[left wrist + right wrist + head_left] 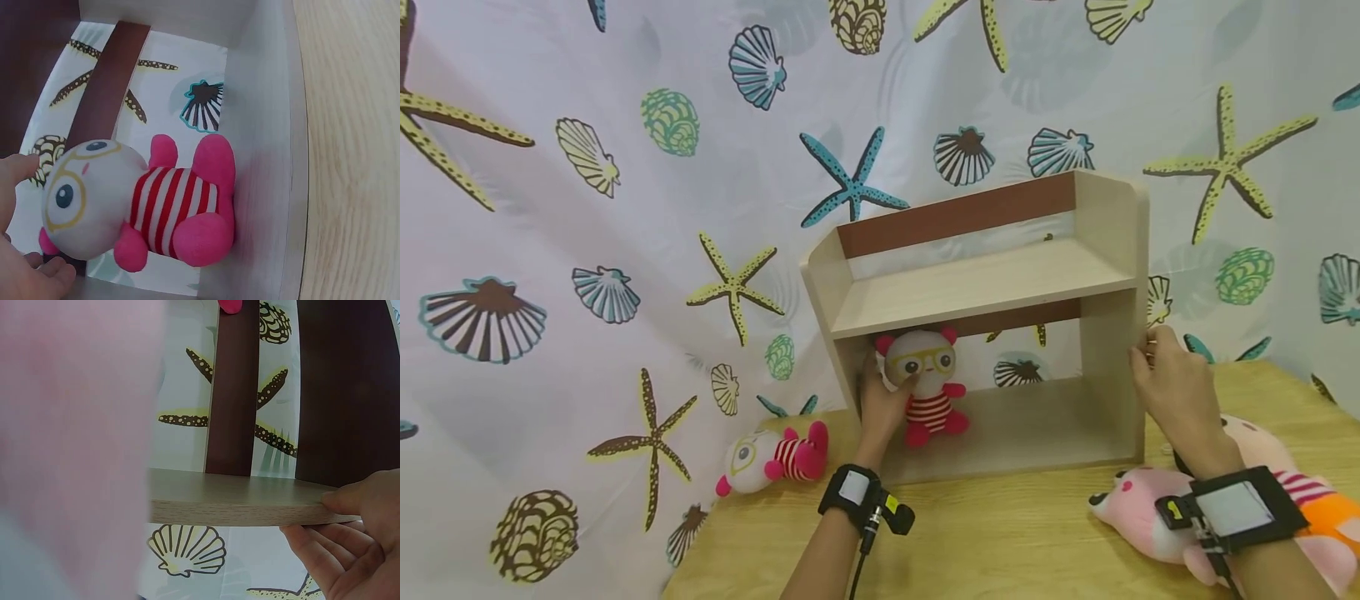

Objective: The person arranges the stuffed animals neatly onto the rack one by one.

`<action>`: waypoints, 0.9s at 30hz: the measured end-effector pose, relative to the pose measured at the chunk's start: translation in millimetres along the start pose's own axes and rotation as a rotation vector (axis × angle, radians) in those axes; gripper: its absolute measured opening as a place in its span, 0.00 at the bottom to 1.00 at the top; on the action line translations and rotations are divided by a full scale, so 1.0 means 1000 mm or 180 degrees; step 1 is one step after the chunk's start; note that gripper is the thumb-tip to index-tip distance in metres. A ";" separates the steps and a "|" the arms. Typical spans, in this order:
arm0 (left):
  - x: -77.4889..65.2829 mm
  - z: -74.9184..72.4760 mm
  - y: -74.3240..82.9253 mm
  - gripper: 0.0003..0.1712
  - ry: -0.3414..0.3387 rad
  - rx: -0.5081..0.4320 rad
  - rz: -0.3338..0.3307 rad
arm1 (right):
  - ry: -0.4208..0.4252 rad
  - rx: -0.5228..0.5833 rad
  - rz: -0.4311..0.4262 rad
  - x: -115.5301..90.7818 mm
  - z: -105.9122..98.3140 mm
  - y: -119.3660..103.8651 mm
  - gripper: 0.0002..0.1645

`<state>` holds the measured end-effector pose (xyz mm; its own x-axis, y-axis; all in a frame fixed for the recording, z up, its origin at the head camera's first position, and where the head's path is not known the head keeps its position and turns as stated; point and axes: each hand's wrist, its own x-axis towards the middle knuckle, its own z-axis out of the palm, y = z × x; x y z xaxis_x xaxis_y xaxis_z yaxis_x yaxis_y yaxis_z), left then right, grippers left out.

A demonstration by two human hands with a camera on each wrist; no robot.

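Observation:
A plush toy [931,408] with pink ears, yellow glasses and a red-and-white striped body sits upright in the lower compartment of a small wooden shelf [985,271], near its left wall. My left hand [883,404] is at the toy's head; in the left wrist view, thumb and fingers are spread beside the head [94,200], with a gap at the thumb. On the other side, my right hand [1176,383] pinches the front edge of the shelf's right side panel [244,509], thumb on the inner face and fingers on the outer.
A similar plush toy [775,458] lies on its side on the wooden table [985,533], left of the shelf. Pink plush toys [1150,508] lie at the right, under my right forearm. Behind everything hangs a curtain [647,192] printed with shells and starfish.

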<state>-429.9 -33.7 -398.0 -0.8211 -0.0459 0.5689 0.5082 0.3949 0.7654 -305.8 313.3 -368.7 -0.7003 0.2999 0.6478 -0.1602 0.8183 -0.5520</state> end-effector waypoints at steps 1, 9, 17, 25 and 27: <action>0.000 -0.001 0.002 0.49 0.0007 -0.0019 0.0049 | 0.0004 -0.0003 -0.0004 0.001 -0.001 0.000 0.19; -0.017 -0.014 0.019 0.44 -0.0129 -0.0322 0.0082 | 0.0022 -0.0038 0.0008 0.002 -0.002 0.000 0.19; -0.041 -0.031 0.028 0.37 -0.0234 -0.0487 0.0193 | 0.0014 -0.0048 0.0036 0.001 0.000 0.000 0.19; -0.055 -0.041 0.035 0.24 -0.0015 -0.0840 0.0326 | 0.0036 -0.0034 -0.0019 -0.001 0.003 0.001 0.19; -0.055 -0.045 0.036 0.20 0.0144 -0.0858 0.0364 | 0.0052 -0.0030 -0.0031 -0.001 0.003 0.000 0.19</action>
<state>-354.3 -58.7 -388.6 -0.7453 -0.0584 0.6642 0.6523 0.1423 0.7445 -307.4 311.8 -370.9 -0.6873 0.2999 0.6616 -0.1603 0.8257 -0.5408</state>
